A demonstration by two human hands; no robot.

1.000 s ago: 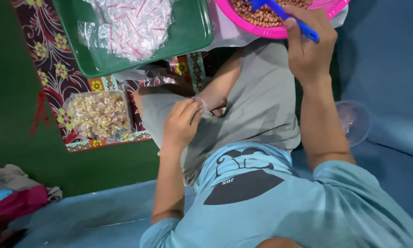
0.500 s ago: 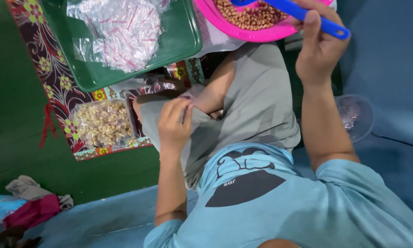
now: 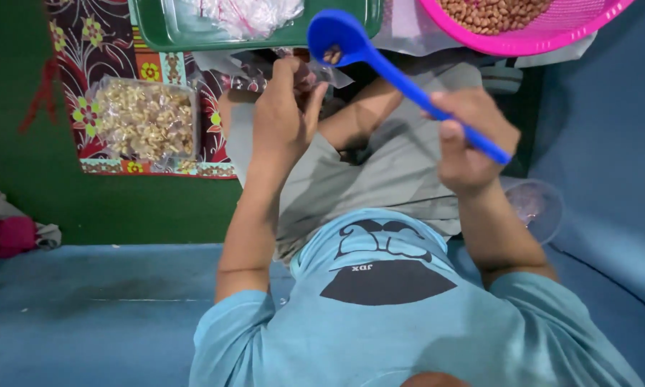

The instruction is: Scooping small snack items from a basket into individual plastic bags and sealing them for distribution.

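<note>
1. A blue plastic spoon (image 3: 380,68), a few peanuts in its bowl, is gripped by its handle in the right hand (image 3: 469,140).
2. Just beside the bowl, the left hand (image 3: 283,118) pinches a small clear plastic bag (image 3: 322,72).
3. Beyond the grip sits a pink basket of peanuts (image 3: 544,39).

Left hand (image 3: 283,115) is boxed in: green tray (image 3: 193,32) edge just above it, blue spoon (image 3: 380,64) bowl just right of its fingertips. Clear bag of pale snacks (image 3: 144,118) lies on the patterned mat (image 3: 215,143) near its lower edge, left of the hand. Pink basket (image 3: 552,36) blocks the top right. Right hand (image 3: 466,140) has open blue floor to its right, except the clear lid (image 3: 534,208) just below it.
</note>
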